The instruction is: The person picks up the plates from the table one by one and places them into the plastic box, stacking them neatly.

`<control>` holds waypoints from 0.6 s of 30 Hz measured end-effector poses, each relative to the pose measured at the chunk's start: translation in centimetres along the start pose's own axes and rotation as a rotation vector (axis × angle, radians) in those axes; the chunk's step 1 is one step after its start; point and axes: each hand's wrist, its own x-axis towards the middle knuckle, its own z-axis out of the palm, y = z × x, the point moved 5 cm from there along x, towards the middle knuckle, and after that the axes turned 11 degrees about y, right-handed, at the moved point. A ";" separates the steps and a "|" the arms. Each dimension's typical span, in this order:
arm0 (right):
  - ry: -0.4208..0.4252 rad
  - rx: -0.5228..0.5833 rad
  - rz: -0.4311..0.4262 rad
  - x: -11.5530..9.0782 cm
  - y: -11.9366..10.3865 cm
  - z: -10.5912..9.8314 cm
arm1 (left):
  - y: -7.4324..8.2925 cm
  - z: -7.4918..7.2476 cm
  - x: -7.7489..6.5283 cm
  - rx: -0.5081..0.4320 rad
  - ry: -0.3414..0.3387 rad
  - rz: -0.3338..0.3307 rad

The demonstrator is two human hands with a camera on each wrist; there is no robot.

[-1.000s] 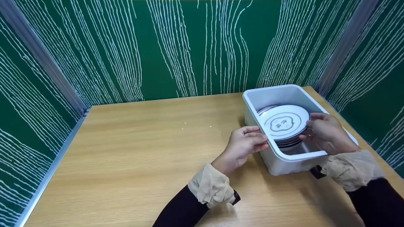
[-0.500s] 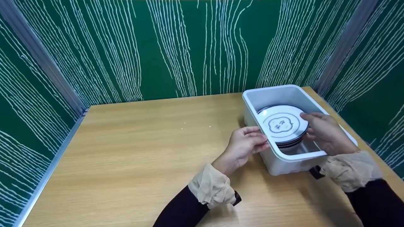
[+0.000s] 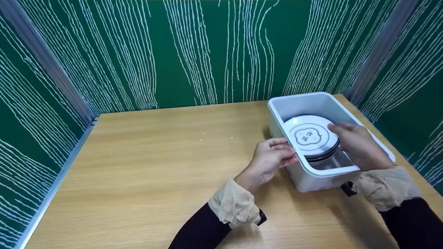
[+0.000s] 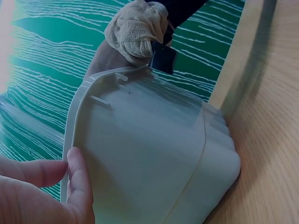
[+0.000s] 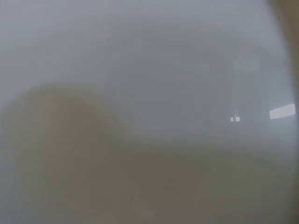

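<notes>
A white plastic bin stands at the right of the wooden table. Inside it lies a stack of plates; the top plate is white with a dark rim, a grey ring and a lobed emblem with characters. My left hand pinches the bin's left rim, and the left wrist view shows fingers on either side of that rim. Reaching in over the bin's right side, my right hand grips the right edge of the plates, thumb on top and the other fingers mostly hidden. The right wrist view is a blur.
The wooden table extends to the left, with a few tiny white specks on it. Green walls with white wavy lines rise behind and at both sides, joined by metal posts.
The top plate, tilted up a second ago, has come down level on the stack. My right thumb has moved onto its top edge. My left hand stays on the rim.
</notes>
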 end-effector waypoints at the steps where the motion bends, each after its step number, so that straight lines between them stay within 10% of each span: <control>1: -0.014 -0.006 -0.006 0.0 0.0 0.1 | 0.0 0.0 0.0 0.000 0.000 0.002; 18: 0.112 -0.208 -0.231 -0.7 -0.6 0.0 | 1.1 -2.0 -0.4 0.139 -0.040 0.039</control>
